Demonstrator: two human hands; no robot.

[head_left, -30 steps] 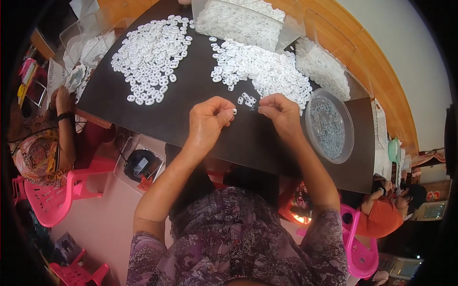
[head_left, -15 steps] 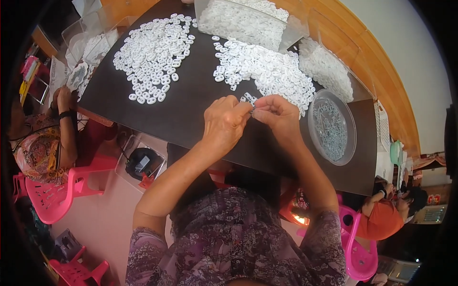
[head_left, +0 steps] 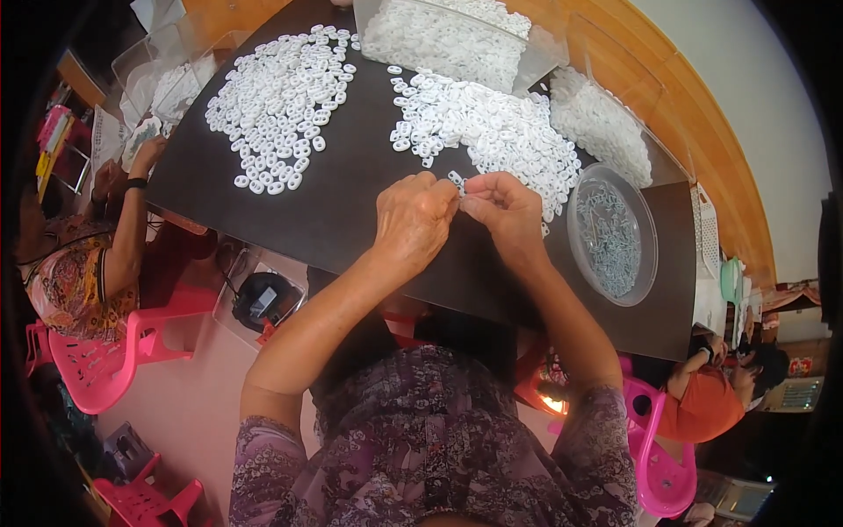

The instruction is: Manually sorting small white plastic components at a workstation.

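White plastic, in small rounded pieces with paired openings, covers much of the dark tabletop (head_left: 347, 206). Take the clock from the meeting point of the hands, twelve at the far side. The left hand (head_left: 411, 218) is curled closed, back upward, its fingertips hidden; what it grips I cannot tell. The right hand (head_left: 505, 215) pinches thumb against forefinger, tips touching or just beside the left's; whether a part sits between them cannot be made out. A loose white piece (head_left: 456, 178) lies just beyond, at twelve.

Such close fingertip work probably goes best with the left hand as a firm rest and the right making only small turns, pinch light, wrists low near the table. Tilting the left hand outward would give a clearer view of the tips.

At one o'clock, near the knuckles, spreads a heap of white pieces (head_left: 492, 123); a second heap (head_left: 277, 101) lies at ten, well apart. The round clear tub (head_left: 652, 268) of greyish metal bits (head_left: 610, 241) stands at three, beside the right forearm, which could knock its rim on a wide swing. A large clear bin (head_left: 549, 53) blocks a long reach at twelve. A co-worker's hand (head_left: 149, 154) is at nine, well off.
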